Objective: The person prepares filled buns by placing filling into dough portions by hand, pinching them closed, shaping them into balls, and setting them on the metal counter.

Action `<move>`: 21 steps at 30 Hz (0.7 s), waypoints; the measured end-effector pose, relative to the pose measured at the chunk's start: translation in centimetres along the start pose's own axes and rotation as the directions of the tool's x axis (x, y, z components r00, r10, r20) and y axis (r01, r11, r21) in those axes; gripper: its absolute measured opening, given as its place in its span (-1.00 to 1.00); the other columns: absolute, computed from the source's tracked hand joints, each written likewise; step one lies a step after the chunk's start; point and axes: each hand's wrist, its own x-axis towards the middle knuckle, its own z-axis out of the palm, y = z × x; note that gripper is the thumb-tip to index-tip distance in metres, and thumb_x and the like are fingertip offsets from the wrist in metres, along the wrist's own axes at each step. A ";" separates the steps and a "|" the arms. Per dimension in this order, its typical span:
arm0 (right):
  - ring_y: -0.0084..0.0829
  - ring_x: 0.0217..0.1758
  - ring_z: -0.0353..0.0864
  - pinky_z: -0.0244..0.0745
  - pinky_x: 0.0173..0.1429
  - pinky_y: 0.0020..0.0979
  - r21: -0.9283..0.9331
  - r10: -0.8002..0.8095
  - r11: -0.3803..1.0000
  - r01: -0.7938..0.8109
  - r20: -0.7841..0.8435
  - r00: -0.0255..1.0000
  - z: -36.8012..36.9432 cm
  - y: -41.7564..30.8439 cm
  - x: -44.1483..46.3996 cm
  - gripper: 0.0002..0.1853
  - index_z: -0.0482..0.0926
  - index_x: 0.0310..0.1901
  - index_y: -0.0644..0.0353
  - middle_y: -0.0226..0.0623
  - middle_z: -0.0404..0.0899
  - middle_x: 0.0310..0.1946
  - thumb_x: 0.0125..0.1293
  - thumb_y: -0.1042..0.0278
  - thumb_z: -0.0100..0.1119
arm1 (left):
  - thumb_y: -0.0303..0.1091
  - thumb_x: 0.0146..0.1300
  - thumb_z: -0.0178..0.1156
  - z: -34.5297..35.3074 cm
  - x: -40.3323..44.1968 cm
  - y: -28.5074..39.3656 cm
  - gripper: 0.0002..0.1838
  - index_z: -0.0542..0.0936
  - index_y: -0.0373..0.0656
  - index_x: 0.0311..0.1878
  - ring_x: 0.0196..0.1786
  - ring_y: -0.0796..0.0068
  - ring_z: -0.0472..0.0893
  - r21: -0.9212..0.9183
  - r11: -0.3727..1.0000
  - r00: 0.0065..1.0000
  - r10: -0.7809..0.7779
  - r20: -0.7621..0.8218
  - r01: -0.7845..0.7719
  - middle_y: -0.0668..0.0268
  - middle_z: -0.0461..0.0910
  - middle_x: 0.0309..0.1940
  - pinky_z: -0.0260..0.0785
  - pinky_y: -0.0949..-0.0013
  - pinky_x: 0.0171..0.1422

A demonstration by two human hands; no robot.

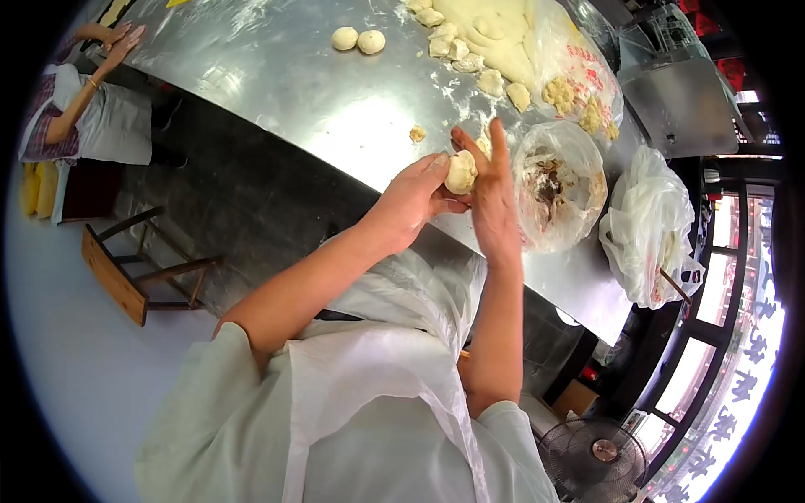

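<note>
A pale dough ball (461, 172) is pinched between the thumb and fingers of my left hand (409, 203), above the near edge of the steel table. My right hand (495, 205) is beside the ball, its fingers stretched and spread, the palm side against or very close to it. Farther up the table sit two round dough balls, one dough ball (345, 38) next to another dough ball (371, 42). A small yellowish lump (418, 133) lies just beyond my left hand. Floured dough pieces (490, 82) are strewn beyond my right hand.
A large dough mass (486, 29) lies partly under a clear printed plastic bag (579, 59). Right of my hands are a plastic-lined container (560, 186) with dark residue and a bunched plastic bag (650, 226). Another person's hands (122, 42) rest at the table's far left.
</note>
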 end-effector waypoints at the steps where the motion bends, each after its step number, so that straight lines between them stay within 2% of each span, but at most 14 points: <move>1: -0.33 0.31 0.60 0.50 0.36 -0.34 -0.139 0.006 0.990 -0.002 0.033 0.999 -0.1 -0.6 0.0 -0.32 0.28 0.58 0.28 -0.07 0.55 0.41 0.60 0.07 0.14 | 0.00 0.73 -0.10 -0.3 -0.1 0.1 -0.56 0.49 -0.18 0.30 0.00 0.50 0.63 -0.022 1.000 0.999 -0.007 0.043 0.008 0.33 0.61 0.03 0.54 0.29 0.19; 3: -0.35 0.31 0.59 0.49 0.36 -0.35 -0.407 0.030 0.913 0.006 0.082 0.996 -0.5 -1.5 -0.4 -0.19 0.16 0.64 0.23 -0.11 0.51 0.45 0.56 -0.03 0.23 | 0.03 0.73 -0.12 0.5 -0.5 -0.2 -0.54 0.50 -0.15 0.29 0.02 0.50 0.63 -0.011 0.999 0.999 -0.048 0.004 0.048 0.33 0.61 0.04 0.55 0.28 0.16; 4: -0.35 0.26 0.62 0.50 0.34 -0.35 -0.516 0.004 0.855 0.048 0.100 0.995 -1.0 -0.4 -0.3 -0.37 0.39 0.52 0.26 -0.09 0.62 0.33 0.59 0.06 0.19 | 0.05 0.74 -0.14 1.2 -0.6 -0.2 -0.53 0.50 -0.14 0.29 0.02 0.50 0.64 -0.003 0.997 0.997 -0.074 -0.005 0.074 0.33 0.61 0.04 0.56 0.28 0.15; 7: -0.38 0.18 0.65 0.51 0.32 -0.35 -0.429 -0.065 0.901 0.060 0.002 0.998 -0.7 1.0 -0.8 -0.56 0.58 0.31 0.32 -0.11 0.72 0.19 0.64 0.15 0.09 | 0.09 0.74 -0.18 2.4 -0.4 -0.3 -0.50 0.50 -0.11 0.30 0.05 0.50 0.64 0.165 0.983 0.996 -0.081 -0.041 0.087 0.34 0.61 0.06 0.56 0.28 0.13; 8: -0.38 0.14 0.67 0.51 0.32 -0.35 -0.430 -0.082 0.902 0.040 -0.080 0.993 -0.4 0.8 -1.3 -0.60 0.68 0.11 0.35 -0.12 0.78 0.06 0.68 0.15 0.01 | 0.12 0.73 -0.20 2.6 -0.7 -0.7 -0.48 0.50 -0.08 0.32 0.05 0.51 0.63 0.138 0.988 0.997 -0.067 -0.038 0.071 0.34 0.61 0.07 0.54 0.29 0.14; 11: -0.27 0.13 0.70 0.54 0.28 -0.27 -0.351 -0.152 0.933 0.083 -0.173 0.973 -0.4 1.6 -1.5 -0.58 0.62 0.23 0.39 -0.05 0.73 0.15 0.67 0.16 0.06 | 0.09 0.74 -0.19 3.4 -0.8 -1.6 -0.49 0.49 -0.12 0.33 0.02 0.52 0.62 0.061 0.997 0.998 0.051 -0.032 -0.049 0.35 0.60 0.06 0.52 0.28 0.14; 14: -0.29 0.33 0.60 0.51 0.35 -0.30 -0.538 -0.203 0.833 0.129 -0.080 0.976 -0.9 1.0 -1.2 -0.31 0.49 0.42 0.37 -0.05 0.65 0.30 0.66 -0.18 0.01 | 0.06 0.74 -0.19 3.0 -1.0 -1.9 -0.52 0.49 -0.14 0.29 -0.03 0.50 0.60 0.080 0.996 0.999 0.042 0.002 -0.042 0.33 0.61 0.02 0.50 0.28 0.12; 16: -0.29 0.37 0.56 0.50 0.36 -0.29 -0.184 -0.051 0.982 0.050 0.000 0.999 -2.3 0.2 -2.0 -0.22 0.37 0.52 0.33 -0.05 0.60 0.36 0.62 -0.26 0.03 | 0.04 0.75 -0.19 2.1 -1.0 -2.0 -0.53 0.50 -0.15 0.25 -0.06 0.49 0.60 0.049 0.998 0.999 0.024 0.043 -0.026 0.32 0.61 0.00 0.50 0.30 0.08; 17: -0.29 0.39 0.55 0.50 0.37 -0.29 0.001 0.012 1.000 -0.012 0.061 0.998 -3.0 -0.3 -2.3 -0.16 0.31 0.57 0.31 -0.05 0.57 0.38 0.60 -0.31 0.03 | 0.03 0.75 -0.19 1.8 -0.9 -2.0 -0.54 0.50 -0.15 0.23 -0.07 0.49 0.60 0.033 0.999 0.998 0.015 0.064 -0.018 0.32 0.61 -0.02 0.50 0.30 0.07; 19: -0.42 0.01 0.66 0.57 0.14 -0.37 -0.198 0.003 0.980 0.015 0.092 0.996 -2.9 -1.8 -2.6 -0.20 0.33 0.55 0.29 -0.05 0.62 0.32 0.56 -0.20 0.19 | 0.08 0.74 -0.18 1.8 -1.0 -2.1 -0.53 0.51 -0.12 0.20 -0.07 0.48 0.60 0.090 0.994 0.995 -0.065 0.077 0.058 0.32 0.61 -0.04 0.51 0.32 0.02; 21: -0.47 -0.03 0.65 0.56 0.11 -0.41 -0.373 -0.019 0.926 0.052 0.091 0.996 -3.3 -0.4 -3.0 -0.31 0.42 0.49 0.28 -0.10 0.69 0.23 0.58 -0.10 0.21 | 0.10 0.74 -0.19 2.3 -1.1 -2.3 -0.51 0.51 -0.12 0.21 -0.06 0.48 0.60 0.183 0.972 0.982 -0.167 0.083 0.150 0.32 0.61 -0.04 0.52 0.31 0.02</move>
